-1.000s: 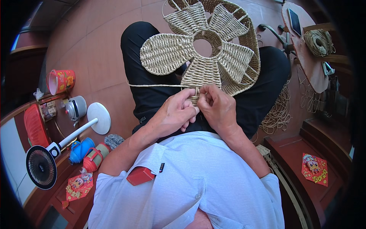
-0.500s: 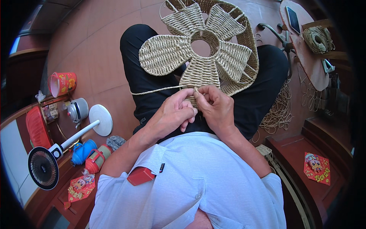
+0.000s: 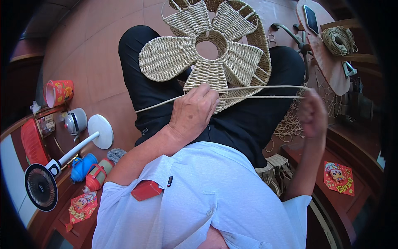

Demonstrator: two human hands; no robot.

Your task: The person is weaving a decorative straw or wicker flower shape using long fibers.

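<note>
**Strand tension on the woven flower piece**

Strand (image 3: 265, 88) is the weak link here: you have it drawn taut out to the right of the woven piece (image 3: 207, 54), doubled, and a hard tug could, I judge, snap the fibre or pucker the lowest petal. Your left hand (image 3: 195, 110) rests on that petal's lower edge with its grip pinched on the weave, pinning it; if that pinch slips, the piece may slide off your lap (image 3: 244, 120). Your right hand (image 3: 311, 114), right of the piece, has its grip closed on the strand's far end. A loose tail runs out left of the piece and could snag.

The piece lies across your lap, a pale straw flower of broad woven petals around a round open centre, with a wide woven band curving round its right side. Beyond it lies tiled floor (image 3: 99, 54).
</note>
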